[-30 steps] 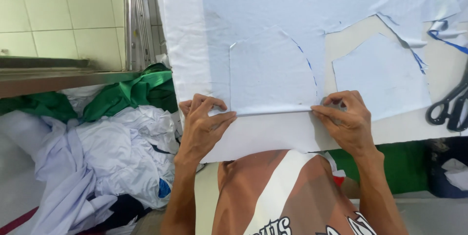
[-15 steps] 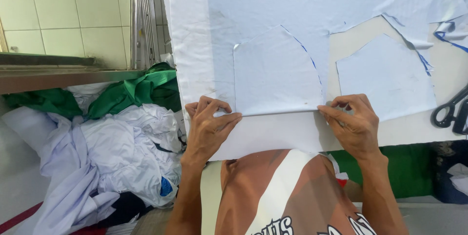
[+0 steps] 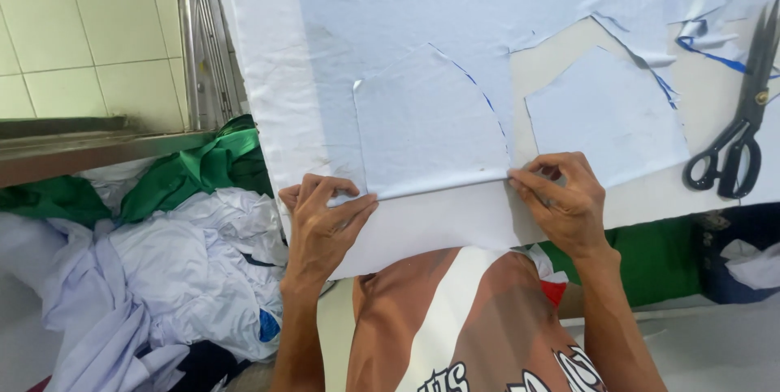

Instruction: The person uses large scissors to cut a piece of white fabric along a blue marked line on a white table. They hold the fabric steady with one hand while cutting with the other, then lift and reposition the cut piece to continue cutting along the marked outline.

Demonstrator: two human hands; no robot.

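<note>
A cut piece of light blue fabric (image 3: 426, 128) with a curved top lies on the white table (image 3: 268, 75). My left hand (image 3: 323, 217) pinches its lower left corner at the folded bottom edge. My right hand (image 3: 565, 197) pinches the lower right corner of the same edge. A larger light blue fabric sheet (image 3: 455, 10) with cut-out gaps lies under and behind the piece. A second cut piece (image 3: 605, 120) rests to the right, just above my right hand.
Black scissors (image 3: 739, 136) lie at the table's right edge. A heap of white clothes (image 3: 162, 278) and green cloth (image 3: 195, 168) sits left of the table. A tiled wall and a metal frame (image 3: 203, 34) stand at the left.
The view has shifted a little to the right and closer. Both hands stay at the bottom edge of the cut piece, fingers pinching it more tightly.
</note>
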